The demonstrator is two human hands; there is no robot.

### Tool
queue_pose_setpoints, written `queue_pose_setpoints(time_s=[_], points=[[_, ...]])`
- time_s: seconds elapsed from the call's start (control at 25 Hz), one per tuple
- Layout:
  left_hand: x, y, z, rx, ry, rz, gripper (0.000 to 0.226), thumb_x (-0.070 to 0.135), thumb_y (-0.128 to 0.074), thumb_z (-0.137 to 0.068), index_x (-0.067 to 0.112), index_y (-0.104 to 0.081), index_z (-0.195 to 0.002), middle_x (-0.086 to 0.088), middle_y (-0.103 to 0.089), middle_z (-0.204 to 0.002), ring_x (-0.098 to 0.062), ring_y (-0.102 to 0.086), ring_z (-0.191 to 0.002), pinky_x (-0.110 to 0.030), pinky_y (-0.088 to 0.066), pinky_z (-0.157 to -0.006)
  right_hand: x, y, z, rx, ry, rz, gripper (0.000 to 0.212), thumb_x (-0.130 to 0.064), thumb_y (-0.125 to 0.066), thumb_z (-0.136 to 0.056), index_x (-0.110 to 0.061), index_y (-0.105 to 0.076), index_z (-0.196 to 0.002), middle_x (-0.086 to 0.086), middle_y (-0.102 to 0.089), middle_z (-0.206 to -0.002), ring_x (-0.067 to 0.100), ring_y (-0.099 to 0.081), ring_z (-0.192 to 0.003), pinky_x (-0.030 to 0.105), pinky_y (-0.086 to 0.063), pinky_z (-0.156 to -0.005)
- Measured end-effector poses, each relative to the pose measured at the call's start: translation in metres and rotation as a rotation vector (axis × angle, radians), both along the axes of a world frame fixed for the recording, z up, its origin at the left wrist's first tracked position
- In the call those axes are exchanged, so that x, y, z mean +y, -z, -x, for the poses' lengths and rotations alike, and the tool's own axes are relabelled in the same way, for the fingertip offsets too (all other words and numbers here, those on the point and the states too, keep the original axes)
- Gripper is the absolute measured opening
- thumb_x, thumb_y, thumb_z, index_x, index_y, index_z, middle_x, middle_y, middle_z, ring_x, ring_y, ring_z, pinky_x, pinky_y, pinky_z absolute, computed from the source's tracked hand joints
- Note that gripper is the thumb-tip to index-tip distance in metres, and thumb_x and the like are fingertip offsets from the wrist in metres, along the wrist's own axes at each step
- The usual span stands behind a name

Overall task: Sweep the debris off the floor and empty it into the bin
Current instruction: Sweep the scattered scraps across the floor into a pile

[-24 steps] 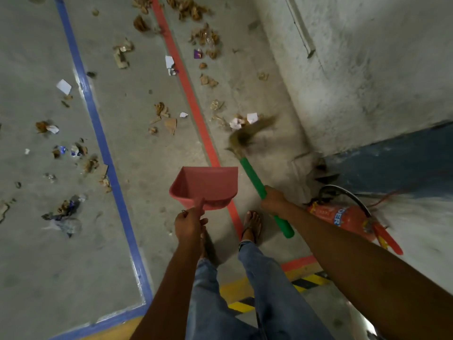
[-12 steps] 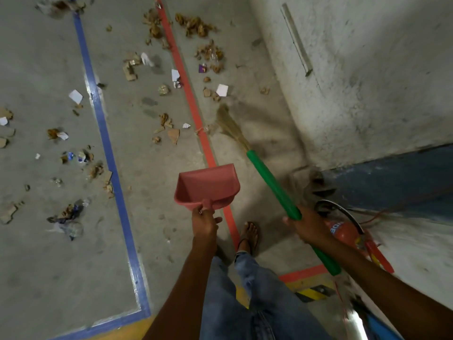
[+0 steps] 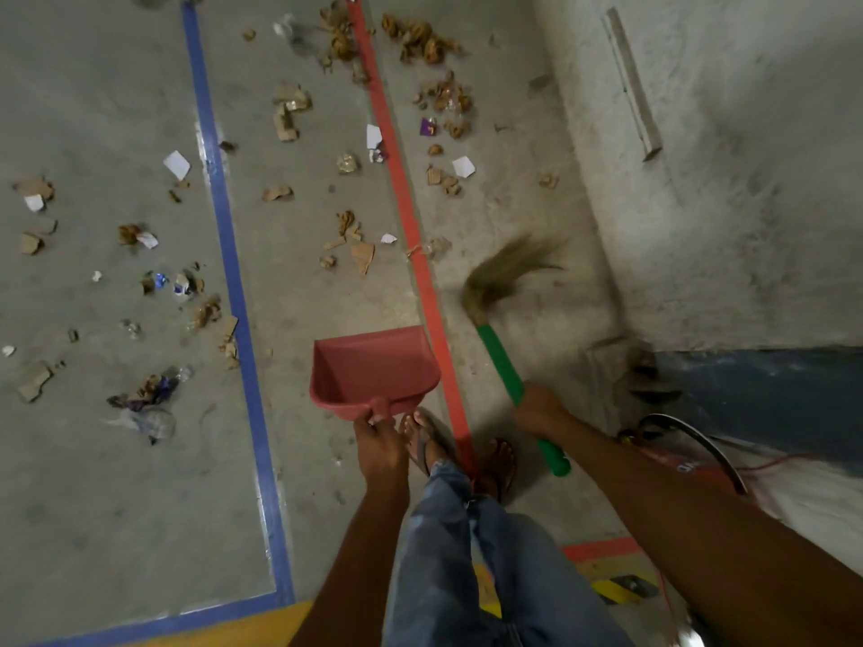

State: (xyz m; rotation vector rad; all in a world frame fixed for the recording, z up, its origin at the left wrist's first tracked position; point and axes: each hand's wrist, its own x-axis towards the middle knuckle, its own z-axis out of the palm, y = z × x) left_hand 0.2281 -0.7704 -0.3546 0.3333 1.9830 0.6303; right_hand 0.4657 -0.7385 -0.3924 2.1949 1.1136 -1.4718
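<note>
On my screen the floor (image 3: pixel 116 506) reads as bare concrete, matt and gritty. Its blue line (image 3: pixel 233 273) and red line (image 3: pixel 406 203) have a smoother painted finish. The wall (image 3: pixel 747 179) along the floor's right edge looks like rough, chalky plaster. The dustpan (image 3: pixel 373 371) is smooth pink plastic with a dull sheen. The broom (image 3: pixel 497 361) has a slick green plastic handle and dry, straw-like bristles (image 3: pixel 504 268). The debris (image 3: pixel 362 256) I see is torn brown cardboard, white paper scraps (image 3: pixel 177 164) and crinkled clear film (image 3: pixel 149 420). The trousers (image 3: pixel 467 576) are faded denim.
</note>
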Motion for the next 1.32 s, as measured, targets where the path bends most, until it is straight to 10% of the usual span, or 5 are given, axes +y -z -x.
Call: queue_pose_setpoints(time_s=[0.32,0.64,0.96,1.32], points=[[0.046,-0.004,0.046,-0.035,-0.11,-0.047,0.051,0.055,-0.045,-0.105,0.015,-0.049,-0.136,-0.012,-0.062,-0.118,-0.031,-0.067,-0.093,-0.034,-0.049,-0.07,0.091,-0.039,0.121,0.229,-0.08,-0.323,0.056,-0.016,-0.048,-0.077,-0.028,-0.045,-0.132,0.01,-0.065,-0.096,0.031,-0.067,-0.081,0.044,-0.06,-0.069],[0.105,-0.031,-0.001,-0.219,0.031,-0.044,0.046,0.045,-0.042,-0.108,0.013,-0.041,-0.141,-0.002,-0.06,-0.116,-0.02,-0.067,-0.079,-0.03,-0.048,-0.064,0.065,-0.088,0.003,0.009,0.053,-0.502,0.07,-0.01,-0.066,-0.082,-0.022,-0.047,-0.148,0.013,-0.069,-0.111,0.031,-0.067,-0.098,0.031,-0.05,-0.08],[0.126,-0.019,-0.05,-0.21,0.035,-0.059,0.047,0.043,-0.045,-0.108,0.013,-0.041,-0.143,-0.009,-0.06,-0.128,-0.027,-0.069,-0.09,-0.028,-0.05,-0.063,0.156,-0.03,-0.146,-0.283,0.136,-0.082,0.045,-0.01,-0.062,-0.082,-0.001,-0.059,-0.127,0.015,-0.064,-0.094,0.027,-0.059,-0.072,0.027,-0.044,-0.054],[0.158,-0.014,-0.121,-0.136,-0.111,-0.012,0.046,0.049,-0.046,-0.107,0.015,-0.044,-0.138,-0.012,-0.06,-0.132,-0.029,-0.07,-0.095,-0.033,-0.053,-0.067,0.19,-0.032,-0.131,0.045,-0.069,-0.264,0.081,-0.005,-0.056,-0.083,-0.029,-0.035,-0.157,0.009,-0.062,-0.134,0.03,-0.064,-0.109,0.031,-0.054,-0.088]])
